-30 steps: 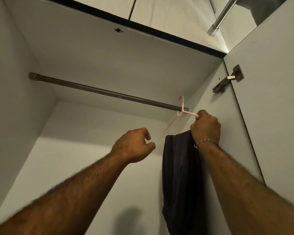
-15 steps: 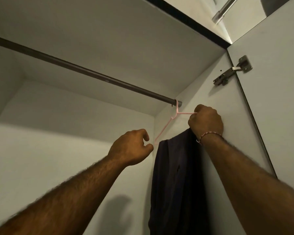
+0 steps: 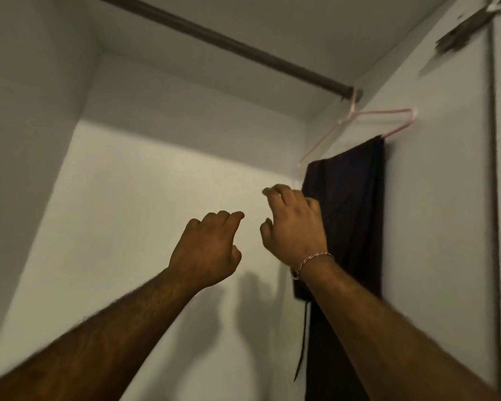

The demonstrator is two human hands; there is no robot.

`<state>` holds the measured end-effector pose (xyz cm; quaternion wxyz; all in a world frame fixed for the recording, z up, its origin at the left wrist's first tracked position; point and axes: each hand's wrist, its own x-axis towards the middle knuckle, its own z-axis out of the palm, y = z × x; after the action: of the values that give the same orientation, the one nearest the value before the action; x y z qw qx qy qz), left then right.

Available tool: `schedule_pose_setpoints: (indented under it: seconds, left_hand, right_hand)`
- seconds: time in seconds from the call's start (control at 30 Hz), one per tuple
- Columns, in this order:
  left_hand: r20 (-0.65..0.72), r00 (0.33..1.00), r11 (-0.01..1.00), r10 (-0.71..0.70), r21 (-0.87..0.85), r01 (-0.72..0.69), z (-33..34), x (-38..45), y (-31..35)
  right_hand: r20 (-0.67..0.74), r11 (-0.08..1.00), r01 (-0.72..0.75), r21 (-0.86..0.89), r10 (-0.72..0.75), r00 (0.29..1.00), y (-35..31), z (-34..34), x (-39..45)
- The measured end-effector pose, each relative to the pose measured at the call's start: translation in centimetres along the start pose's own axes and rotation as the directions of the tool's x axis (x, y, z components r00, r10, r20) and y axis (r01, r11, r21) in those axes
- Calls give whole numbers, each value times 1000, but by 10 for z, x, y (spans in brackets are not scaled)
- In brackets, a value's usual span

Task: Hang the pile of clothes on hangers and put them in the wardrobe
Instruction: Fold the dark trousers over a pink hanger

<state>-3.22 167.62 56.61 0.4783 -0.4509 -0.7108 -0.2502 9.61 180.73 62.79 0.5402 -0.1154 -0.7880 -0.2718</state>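
The pink hanger (image 3: 381,117) hooks the rail (image 3: 229,43) at the wardrobe's right end, trousers (image 3: 347,215) draped over its bar. My left hand (image 3: 207,251) and right hand (image 3: 294,227), fingers loosely curled, hold nothing.

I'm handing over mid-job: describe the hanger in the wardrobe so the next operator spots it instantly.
Follow the dark rail across the top of the wardrobe to its right end, by the side wall. The pink hanger hooks over it there, a thin pale-pink frame. It is the only hanger in view and carries a dark garment draped over its lower bar, just beyond the right hand.
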Motion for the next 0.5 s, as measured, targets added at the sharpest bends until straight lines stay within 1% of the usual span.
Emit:
schedule_pose_setpoints:
  seconds: [0.07, 0.13, 0.2, 0.27, 0.33, 0.43, 0.5]
  left_hand:
    - [-5, 996, 996, -89, 14, 89, -11, -69, -11]
    - [-8, 984, 983, -180, 35, 180, -29, -144, -17]
    - [33, 953, 951, -302, 80, 299, -53, -224, -17]
    - [88, 912, 914, -400, 112, 389, -79, -308, -11]
    - [160, 851, 864, -500, 164, 476, -118, -394, 3]
    - [173, 749, 763, -640, 263, 591, -182, -511, 34]
    - [156, 637, 647, -754, 343, 681, -232, -585, 64]
  right_hand:
    - [47, 986, 41, 159, -49, 998, -45, 15, -47]
    - [72, 945, 51, 323, -78, 994, -90, 22, -98]
    - [117, 865, 40, 500, -113, 987, -141, 18, -155]
    - [161, 780, 48, 624, -189, 969, -192, 4, -215]
    - [188, 678, 64, 732, -291, 938, -248, -25, -276]
    - [206, 520, 65, 852, -446, 871, -326, -83, -362]
    - [171, 404, 89, 910, -563, 809, -378, -131, -411]
